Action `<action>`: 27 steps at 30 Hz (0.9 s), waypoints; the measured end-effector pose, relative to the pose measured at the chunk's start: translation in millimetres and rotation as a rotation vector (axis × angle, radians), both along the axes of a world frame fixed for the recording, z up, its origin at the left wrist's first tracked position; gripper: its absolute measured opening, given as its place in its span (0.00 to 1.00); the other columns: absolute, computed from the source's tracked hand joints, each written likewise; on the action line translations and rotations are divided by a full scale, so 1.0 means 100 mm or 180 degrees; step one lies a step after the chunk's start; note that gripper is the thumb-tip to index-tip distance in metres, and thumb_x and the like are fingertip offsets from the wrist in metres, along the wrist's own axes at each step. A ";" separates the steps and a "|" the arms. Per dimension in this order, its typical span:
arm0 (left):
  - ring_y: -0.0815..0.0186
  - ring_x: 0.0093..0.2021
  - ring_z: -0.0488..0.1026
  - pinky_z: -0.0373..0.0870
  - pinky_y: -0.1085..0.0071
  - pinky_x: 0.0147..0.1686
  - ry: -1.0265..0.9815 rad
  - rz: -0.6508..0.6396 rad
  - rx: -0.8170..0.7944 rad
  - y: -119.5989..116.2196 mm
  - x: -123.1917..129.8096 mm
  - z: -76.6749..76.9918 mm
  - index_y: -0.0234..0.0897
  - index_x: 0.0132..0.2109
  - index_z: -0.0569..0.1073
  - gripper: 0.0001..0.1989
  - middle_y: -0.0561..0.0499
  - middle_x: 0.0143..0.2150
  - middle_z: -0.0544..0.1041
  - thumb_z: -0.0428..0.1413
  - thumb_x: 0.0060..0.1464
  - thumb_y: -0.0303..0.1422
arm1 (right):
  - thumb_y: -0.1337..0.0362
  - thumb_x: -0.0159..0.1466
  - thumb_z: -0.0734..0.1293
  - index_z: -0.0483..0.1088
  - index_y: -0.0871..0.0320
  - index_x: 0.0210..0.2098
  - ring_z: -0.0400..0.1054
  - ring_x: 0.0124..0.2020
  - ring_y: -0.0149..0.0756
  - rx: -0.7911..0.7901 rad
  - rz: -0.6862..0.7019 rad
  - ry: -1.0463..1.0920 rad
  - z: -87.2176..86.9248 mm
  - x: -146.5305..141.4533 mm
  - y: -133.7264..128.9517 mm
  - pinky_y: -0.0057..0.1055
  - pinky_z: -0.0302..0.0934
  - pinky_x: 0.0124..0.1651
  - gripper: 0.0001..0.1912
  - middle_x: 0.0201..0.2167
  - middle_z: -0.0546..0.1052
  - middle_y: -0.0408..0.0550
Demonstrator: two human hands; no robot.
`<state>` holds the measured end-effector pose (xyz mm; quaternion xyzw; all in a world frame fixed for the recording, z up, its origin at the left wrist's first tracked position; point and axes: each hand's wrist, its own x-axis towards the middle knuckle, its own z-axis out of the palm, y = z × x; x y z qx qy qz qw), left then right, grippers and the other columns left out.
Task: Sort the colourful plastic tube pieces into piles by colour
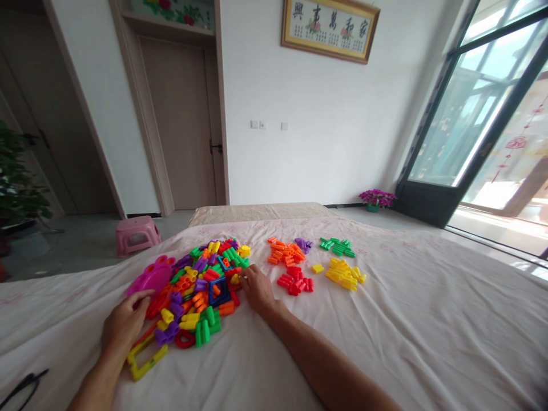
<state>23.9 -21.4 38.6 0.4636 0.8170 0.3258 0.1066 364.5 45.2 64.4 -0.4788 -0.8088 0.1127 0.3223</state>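
Note:
A mixed heap of plastic building blocks point(201, 282) in red, orange, yellow, green and purple lies on the bedsheet. My left hand point(125, 319) is at the heap's left side, its thumb and fingers closed at the edge of a pink paw-shaped plate point(152, 278). On the right edge of the heap, my right hand point(259, 291) has its fingertips bent around a small yellow block point(235, 279); the fingers partly hide the contact. Near it in the heap is a dark blue square frame point(219, 291). A yellow square frame point(148, 359) lies at the front.
Right of the heap lie separate groups of orange blocks point(286, 252), red blocks point(295, 281), purple blocks point(303, 245), green blocks point(338, 247) and yellow blocks point(343, 274). Dark-framed glasses point(25, 385) rest at the lower left. Beyond the bed stands a pink stool point(137, 235).

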 end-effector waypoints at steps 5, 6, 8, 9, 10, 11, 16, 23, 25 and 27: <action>0.51 0.43 0.74 0.67 0.61 0.40 0.0039 0.0056 -0.0046 0.01 -0.02 -0.01 0.43 0.51 0.75 0.24 0.42 0.43 0.79 0.43 0.58 0.47 | 0.61 0.69 0.57 0.70 0.55 0.43 0.69 0.41 0.33 0.0102 -0.0267 0.0620 0.09 0.21 0.08 0.27 0.60 0.43 0.11 0.40 0.75 0.46; 0.50 0.42 0.75 0.67 0.60 0.40 0.0045 0.0043 -0.0054 0.01 -0.03 -0.02 0.43 0.51 0.76 0.24 0.42 0.43 0.79 0.43 0.58 0.47 | 0.61 0.69 0.57 0.71 0.56 0.42 0.69 0.41 0.33 0.0106 -0.0359 0.0670 0.15 0.31 0.11 0.27 0.60 0.43 0.12 0.40 0.75 0.47; 0.50 0.42 0.75 0.67 0.60 0.40 0.0046 0.0021 -0.0055 0.02 -0.05 -0.04 0.43 0.50 0.76 0.24 0.43 0.41 0.79 0.43 0.58 0.47 | 0.61 0.68 0.58 0.72 0.57 0.40 0.69 0.41 0.34 0.0049 -0.0621 0.0639 0.27 0.56 0.21 0.27 0.59 0.43 0.12 0.39 0.76 0.47; 0.50 0.42 0.75 0.68 0.60 0.40 0.0045 0.0024 -0.0046 0.02 -0.06 -0.04 0.43 0.50 0.76 0.24 0.43 0.40 0.79 0.44 0.58 0.48 | 0.61 0.68 0.58 0.72 0.57 0.39 0.69 0.41 0.34 0.0007 -0.0798 0.0562 0.34 0.70 0.25 0.27 0.59 0.43 0.13 0.39 0.76 0.48; 0.50 0.41 0.75 0.68 0.60 0.40 0.0039 0.0025 -0.0040 0.02 -0.06 -0.05 0.44 0.50 0.76 0.23 0.43 0.39 0.79 0.44 0.58 0.48 | 0.61 0.68 0.57 0.73 0.57 0.39 0.69 0.41 0.35 -0.0047 -0.1020 0.0457 0.39 0.86 0.30 0.28 0.58 0.43 0.14 0.39 0.77 0.48; 0.50 0.41 0.75 0.68 0.59 0.39 0.0033 0.0023 -0.0041 0.02 -0.07 -0.05 0.44 0.50 0.76 0.23 0.44 0.38 0.79 0.44 0.57 0.48 | 0.61 0.68 0.57 0.73 0.57 0.39 0.69 0.42 0.35 -0.0102 -0.1263 0.0328 0.44 1.03 0.33 0.28 0.58 0.43 0.15 0.39 0.77 0.49; 0.51 0.37 0.75 0.68 0.59 0.37 0.0117 0.0048 -0.0092 0.02 -0.07 -0.04 0.45 0.50 0.76 0.23 0.45 0.37 0.79 0.46 0.56 0.48 | 0.62 0.65 0.56 0.77 0.57 0.41 0.68 0.47 0.43 -0.0483 -0.2405 -0.0321 0.51 1.78 0.38 0.33 0.58 0.45 0.18 0.44 0.77 0.55; 0.52 0.36 0.74 0.67 0.61 0.36 0.0152 0.0069 -0.0068 0.02 -0.05 -0.03 0.44 0.49 0.77 0.24 0.44 0.38 0.80 0.44 0.58 0.49 | 0.64 0.65 0.57 0.78 0.57 0.44 0.67 0.51 0.49 -0.0471 -0.2992 -0.0417 0.50 2.17 0.35 0.39 0.58 0.49 0.19 0.46 0.77 0.59; 0.52 0.37 0.74 0.67 0.62 0.35 0.0158 0.0077 -0.0045 0.02 -0.04 -0.03 0.43 0.49 0.77 0.25 0.43 0.39 0.79 0.44 0.58 0.49 | 0.65 0.64 0.58 0.77 0.54 0.47 0.67 0.52 0.44 -0.0271 -0.2684 -0.0209 0.51 2.04 0.38 0.35 0.58 0.50 0.18 0.47 0.77 0.54; 0.52 0.38 0.74 0.66 0.62 0.36 0.0154 0.0075 -0.0053 0.02 -0.02 -0.02 0.43 0.50 0.77 0.25 0.42 0.40 0.79 0.43 0.58 0.49 | 0.67 0.63 0.59 0.76 0.53 0.47 0.68 0.50 0.40 -0.0139 -0.2129 -0.0056 0.49 1.78 0.39 0.31 0.58 0.49 0.18 0.46 0.78 0.50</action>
